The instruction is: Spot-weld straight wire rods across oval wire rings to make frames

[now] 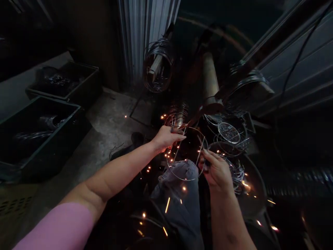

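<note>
From the head view, the left hand (166, 138) grips a wire ring (168, 166) at its upper edge, fingers closed and hiding the contact. The right hand (217, 170) pinches the ring's other side around something dark, too small to make out. Sparks (167, 205) fly around both hands, above a denim knee (179, 184). Beyond the right hand, wire rings (229, 133) lie heaped in shadow.

The left forearm (119, 170) stretches up and inward from a pink sleeve (57, 227), its left hand (165, 138) turned palm-down with fingers (173, 129) curled. The right hand (218, 171) rises from the bottom edge, wrist bent, fingertips (206, 152) pinched together.
</note>
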Tool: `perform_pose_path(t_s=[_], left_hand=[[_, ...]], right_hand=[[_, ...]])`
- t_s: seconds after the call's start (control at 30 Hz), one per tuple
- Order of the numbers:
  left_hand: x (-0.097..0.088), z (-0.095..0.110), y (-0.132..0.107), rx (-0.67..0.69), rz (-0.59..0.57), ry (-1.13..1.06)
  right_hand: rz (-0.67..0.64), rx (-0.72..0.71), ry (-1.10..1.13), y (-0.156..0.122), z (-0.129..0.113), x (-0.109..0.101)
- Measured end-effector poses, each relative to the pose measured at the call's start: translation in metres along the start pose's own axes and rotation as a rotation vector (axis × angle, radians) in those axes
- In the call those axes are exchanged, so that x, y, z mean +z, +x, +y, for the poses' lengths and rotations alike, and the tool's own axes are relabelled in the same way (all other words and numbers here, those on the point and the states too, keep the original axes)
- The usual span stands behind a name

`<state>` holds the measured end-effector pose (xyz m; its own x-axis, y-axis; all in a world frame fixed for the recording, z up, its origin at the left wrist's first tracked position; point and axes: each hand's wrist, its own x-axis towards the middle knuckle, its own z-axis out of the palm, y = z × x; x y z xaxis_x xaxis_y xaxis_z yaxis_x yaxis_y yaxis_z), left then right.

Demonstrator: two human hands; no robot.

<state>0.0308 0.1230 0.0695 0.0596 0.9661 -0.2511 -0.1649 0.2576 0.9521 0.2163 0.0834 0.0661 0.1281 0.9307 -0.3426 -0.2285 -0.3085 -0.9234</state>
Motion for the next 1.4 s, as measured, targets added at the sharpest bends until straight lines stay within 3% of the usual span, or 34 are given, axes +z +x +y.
perform_pose_path(t_s=[0.2, 0.53, 0.7, 0.9, 1.03, 1.13, 1.27, 1.4], left_hand=[[-0.011, 0.005, 0.0, -0.029, -0.067, 0.032], [-0.001, 0.01, 0.002, -0.043, -0.027, 0.051], [-0.005, 0.004, -0.005, 0.006, -0.011, 0.052], [-0.036, -0.034, -0.041, -0.047, 0.224, -0.031], [-0.055, -0.061, -0.079, -0.104, 0.178, -0.183], [-0.06, -0.071, -0.102, -0.16, 0.148, -0.298], [-0.064, -0.065, -0.107, -0.202, 0.147, -0.316], [-0.064, -0.053, -0.082, -0.16, 0.192, -0.216]], right_hand=[[-0.033, -0.032, 0.029, -0.016, 0.004, 0.008], [-0.061, 0.014, 0.097, -0.008, 0.0, 0.0], [-0.058, 0.026, 0.077, -0.005, 0.001, -0.003], [0.015, -0.103, -0.018, 0.034, 0.0, 0.007], [-0.018, -0.101, -0.084, 0.066, 0.015, 0.032], [0.026, -0.135, -0.167, 0.075, 0.034, 0.041], [0.109, -0.18, -0.3, 0.072, 0.06, 0.021], [0.16, -0.209, -0.452, 0.068, 0.073, -0.008]])
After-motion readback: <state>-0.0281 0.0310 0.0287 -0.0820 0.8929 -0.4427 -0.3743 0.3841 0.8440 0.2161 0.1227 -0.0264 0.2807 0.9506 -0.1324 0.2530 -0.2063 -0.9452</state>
